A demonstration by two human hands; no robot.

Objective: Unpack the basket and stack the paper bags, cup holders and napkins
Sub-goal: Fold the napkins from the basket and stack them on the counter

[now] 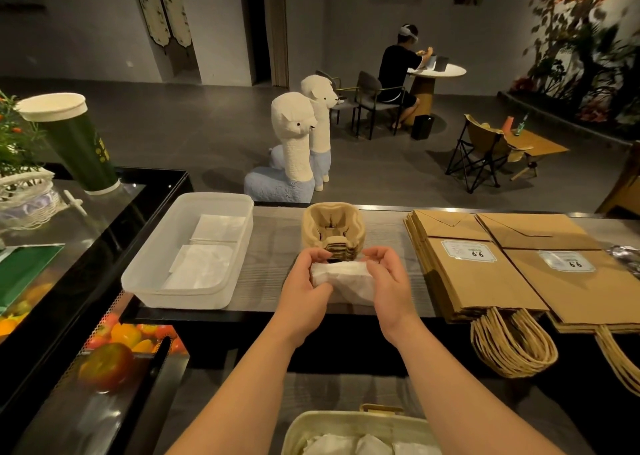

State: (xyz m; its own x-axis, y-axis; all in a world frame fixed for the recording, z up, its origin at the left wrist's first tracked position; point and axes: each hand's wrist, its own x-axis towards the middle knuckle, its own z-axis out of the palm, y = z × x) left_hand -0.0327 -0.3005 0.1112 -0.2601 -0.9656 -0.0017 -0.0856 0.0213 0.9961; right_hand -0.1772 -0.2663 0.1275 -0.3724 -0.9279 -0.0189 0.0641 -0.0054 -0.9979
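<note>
Basket [346, 416] beneath my forearms; left hand [304, 281] and right hand [389, 278] pinch the napkin bundle [346, 278] by its ends, tub [145, 276] lying left, nearer my left hand.

A café – service counter [277, 226] with paper bags [478, 274], cup holders [332, 229], a customer table [440, 71] beyond.

a white label [467, 249] on the left stack of paper bags [485, 288] bears two big digits, seemingly "66". the right bag's label [568, 261] looks the same. their small print and the yellow print on the green cup [83, 150] are too blurred to read.
</note>
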